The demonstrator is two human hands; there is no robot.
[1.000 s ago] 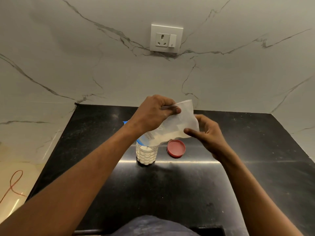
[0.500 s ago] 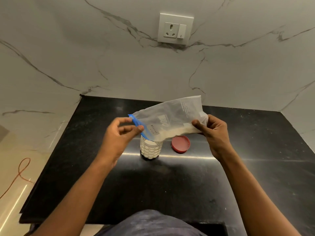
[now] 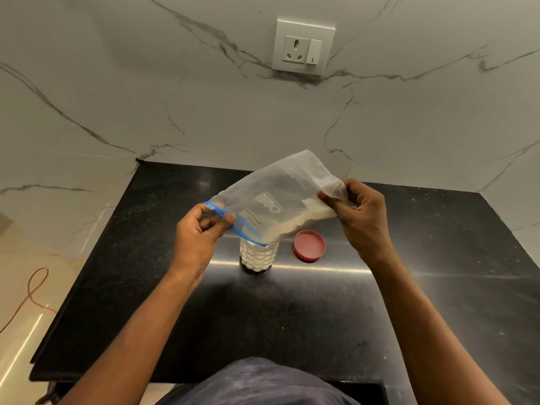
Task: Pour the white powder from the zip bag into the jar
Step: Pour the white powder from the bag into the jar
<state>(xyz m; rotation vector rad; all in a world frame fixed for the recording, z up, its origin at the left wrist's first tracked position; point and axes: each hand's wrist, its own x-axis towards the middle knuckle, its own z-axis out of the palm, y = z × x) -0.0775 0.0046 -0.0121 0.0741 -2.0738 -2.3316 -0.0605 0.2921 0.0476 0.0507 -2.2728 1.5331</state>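
Zip bag (image 3: 280, 200) btwn both hands' fingers (image 3: 225, 222).

A black speckled counter (image 3: 146, 258) stood against a white marble wall (image 3: 117, 97) with grey veins. A white socket (image 3: 303, 47) sat high on it. At left, an orange cord (image 3: 35, 290) lay on the glossy beige floor (image 3: 17, 331).

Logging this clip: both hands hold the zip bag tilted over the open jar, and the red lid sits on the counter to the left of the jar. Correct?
Not quite. In the head view the red lid lies right of the jar, not left. The rest holds: left hand and right hand tilt the zip bag over it.
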